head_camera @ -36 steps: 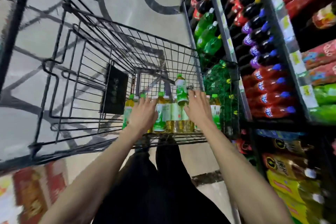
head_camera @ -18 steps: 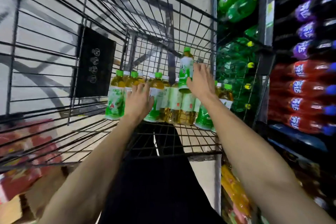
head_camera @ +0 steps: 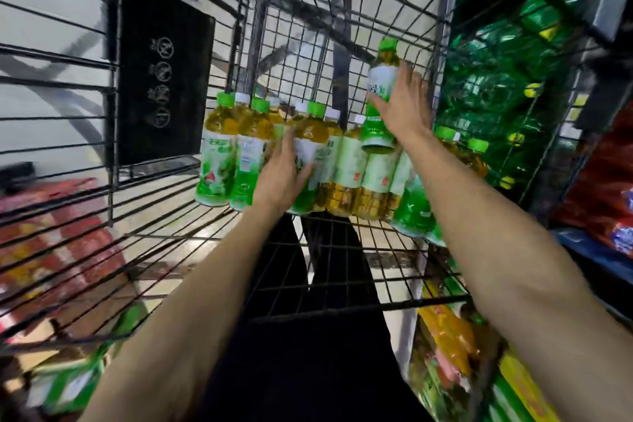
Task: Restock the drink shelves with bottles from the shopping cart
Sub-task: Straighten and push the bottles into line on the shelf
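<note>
Head camera looks down into the wire cart, where a tight group of green-capped tea bottles stands at the far end of the basket floor. The right hand grips one raised bottle, which hangs upright above the others with its base clear of their caps. The fingers lie close together round the far side of the label and the thumb comes across the near side. The left hand is down among the group and closes on a second bottle, which stands on the cart floor among its neighbours. Its fingers seem to curl round the label, though blur makes it hard to tell how firm that hold is.

By my reading the job is at an early or middle stage. More than ten bottles remain in the cart, and only one is clear of the pack. The drink shelves sit just beside the cart on the right, seen through its side wires and packed with large green bottles. No slot for tea bottles shows from here. What is left: carry the raised bottle over the cart's side to a shelf, bring the second one after it, then work through the rest.
</note>
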